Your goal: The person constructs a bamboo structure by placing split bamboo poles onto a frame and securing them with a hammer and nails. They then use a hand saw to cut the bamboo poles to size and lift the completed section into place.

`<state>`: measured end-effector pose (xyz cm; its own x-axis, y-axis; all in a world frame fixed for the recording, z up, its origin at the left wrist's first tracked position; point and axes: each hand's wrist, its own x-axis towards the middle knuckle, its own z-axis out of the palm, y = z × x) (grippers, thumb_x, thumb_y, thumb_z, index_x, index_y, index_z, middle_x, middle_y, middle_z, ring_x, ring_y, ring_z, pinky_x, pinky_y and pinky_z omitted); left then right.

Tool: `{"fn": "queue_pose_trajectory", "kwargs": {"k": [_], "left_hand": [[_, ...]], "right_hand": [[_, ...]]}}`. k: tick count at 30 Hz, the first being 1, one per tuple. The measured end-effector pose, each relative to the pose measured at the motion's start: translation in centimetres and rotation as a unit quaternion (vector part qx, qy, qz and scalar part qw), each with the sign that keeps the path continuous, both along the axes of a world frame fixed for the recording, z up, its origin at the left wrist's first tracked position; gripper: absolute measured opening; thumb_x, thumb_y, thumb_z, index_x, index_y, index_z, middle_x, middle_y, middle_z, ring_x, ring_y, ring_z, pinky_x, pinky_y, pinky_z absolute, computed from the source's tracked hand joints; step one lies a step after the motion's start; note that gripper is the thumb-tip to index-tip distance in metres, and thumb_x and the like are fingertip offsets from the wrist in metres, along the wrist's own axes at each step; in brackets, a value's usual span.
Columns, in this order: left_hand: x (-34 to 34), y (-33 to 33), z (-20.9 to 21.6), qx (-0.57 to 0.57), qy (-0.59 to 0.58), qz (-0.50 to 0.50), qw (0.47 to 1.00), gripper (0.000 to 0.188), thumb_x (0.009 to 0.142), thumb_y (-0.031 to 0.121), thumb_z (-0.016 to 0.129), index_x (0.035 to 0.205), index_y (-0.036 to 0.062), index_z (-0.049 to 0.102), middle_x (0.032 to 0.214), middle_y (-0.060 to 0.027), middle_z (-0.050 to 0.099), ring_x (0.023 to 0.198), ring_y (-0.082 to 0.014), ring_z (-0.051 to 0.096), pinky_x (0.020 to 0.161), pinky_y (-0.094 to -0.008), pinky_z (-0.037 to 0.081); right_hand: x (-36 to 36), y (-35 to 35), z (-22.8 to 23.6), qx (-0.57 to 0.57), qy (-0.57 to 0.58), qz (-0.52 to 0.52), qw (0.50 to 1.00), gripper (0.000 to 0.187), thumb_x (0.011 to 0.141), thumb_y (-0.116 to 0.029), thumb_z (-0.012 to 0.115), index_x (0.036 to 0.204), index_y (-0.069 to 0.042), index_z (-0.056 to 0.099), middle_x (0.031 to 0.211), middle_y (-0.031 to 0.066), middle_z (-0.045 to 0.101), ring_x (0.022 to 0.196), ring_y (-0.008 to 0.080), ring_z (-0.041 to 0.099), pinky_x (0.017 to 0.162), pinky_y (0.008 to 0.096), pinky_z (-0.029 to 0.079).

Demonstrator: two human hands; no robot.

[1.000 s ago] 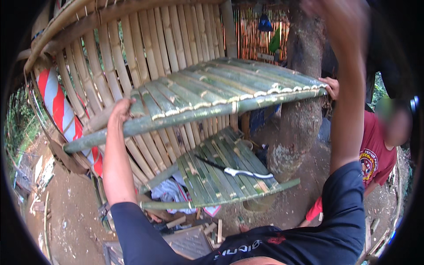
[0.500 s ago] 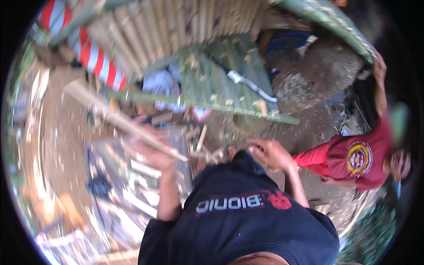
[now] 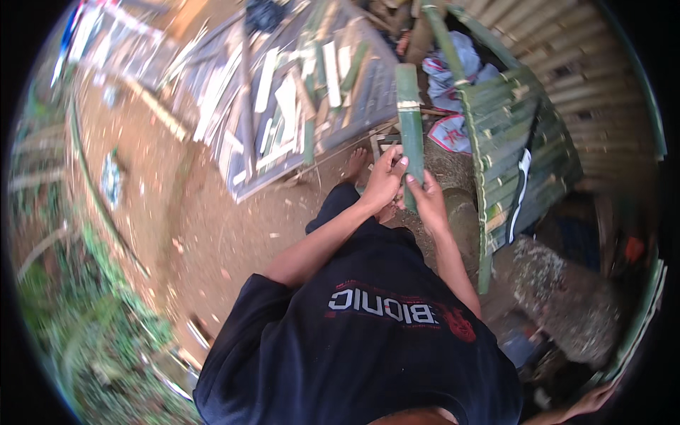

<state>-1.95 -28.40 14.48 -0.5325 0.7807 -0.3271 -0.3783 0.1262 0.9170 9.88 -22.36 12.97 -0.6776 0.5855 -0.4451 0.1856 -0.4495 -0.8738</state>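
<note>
In front of me, a flat green bamboo slat [image 3: 409, 120] with a pale band near its far end is held upright in the view by both hands. My left hand [image 3: 384, 178] is closed on its left edge, low down. On the other edge, near the slat's lower end, my right hand [image 3: 428, 202] grips with the thumb on the green face. To the right is a panel of green bamboo strips [image 3: 506, 134]. A long thin white and dark object [image 3: 523, 185] rests on it.
A dark slatted platform [image 3: 366, 117] ahead bears several loose strips and a dark bundle [image 3: 265, 14]. White and red bags [image 3: 453, 60] lie between it and the panel. Right of me sits a large rock [image 3: 567, 304]. Another person's hand [image 3: 593, 401] shows at lower right.
My view has swung left, so the platform is now ahead and the panel to the right. The slat, earlier in my left hand alone with a pale face showing, is now in both hands, green face up.
</note>
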Motion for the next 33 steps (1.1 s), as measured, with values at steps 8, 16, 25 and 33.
{"fn": "queue_pose_trajectory", "kwargs": {"k": [8, 16, 25, 33], "left_hand": [[-3.1, -18.5, -6.2, -0.305, 0.073, 0.247, 0.917, 0.028, 0.093, 0.023, 0.063, 0.082, -0.0015, 0.071, 0.080, -0.0075, 0.068, 0.073, -0.0125, 0.062, 0.070, -0.0314, 0.050], [-6.5, -33.1, -11.7, -0.338, -0.018, 0.358, 0.870, 0.039, 0.098, 0.035, 0.054, 0.113, 0.0023, 0.068, 0.105, -0.0138, 0.068, 0.092, -0.0203, 0.063, 0.079, -0.0364, 0.050], [-8.4, -47.2, -15.4, -0.291, -0.142, 0.348, 0.880, 0.044, 0.099, 0.033, 0.052, 0.131, 0.0035, 0.053, 0.124, -0.0117, 0.061, 0.110, -0.0215, 0.058, 0.088, -0.0364, 0.048], [-15.6, -62.3, -15.8, -0.307, -0.176, 0.351, 0.867, 0.040, 0.097, 0.033, 0.054, 0.128, 0.0067, 0.058, 0.117, -0.0105, 0.066, 0.103, -0.0184, 0.062, 0.081, -0.0320, 0.049]], "right_hand": [[3.4, 1.7, -2.2, 0.012, -0.169, 0.157, 0.973, 0.030, 0.097, -0.026, 0.054, 0.115, -0.003, 0.053, 0.070, 0.0073, 0.062, 0.048, 0.0122, 0.057, 0.040, 0.0244, 0.042], [-2.2, -2.4, -3.1, 0.054, -0.178, 0.178, 0.966, 0.033, 0.097, -0.026, 0.054, 0.117, 0.000, 0.053, 0.072, 0.0079, 0.060, 0.044, 0.0134, 0.057, 0.036, 0.0258, 0.042], [-18.3, -17.0, -5.5, 0.063, -0.110, 0.172, 0.977, 0.036, 0.096, -0.019, 0.056, 0.122, 0.004, 0.052, 0.077, 0.0076, 0.059, 0.050, 0.0146, 0.060, 0.037, 0.0263, 0.045], [-31.0, -23.5, -12.8, -0.049, -0.087, 0.109, 0.989, 0.075, 0.093, -0.026, 0.062, 0.149, 0.003, 0.021, 0.138, 0.0270, 0.046, 0.115, 0.0283, 0.059, 0.091, 0.0363, 0.053]]}}
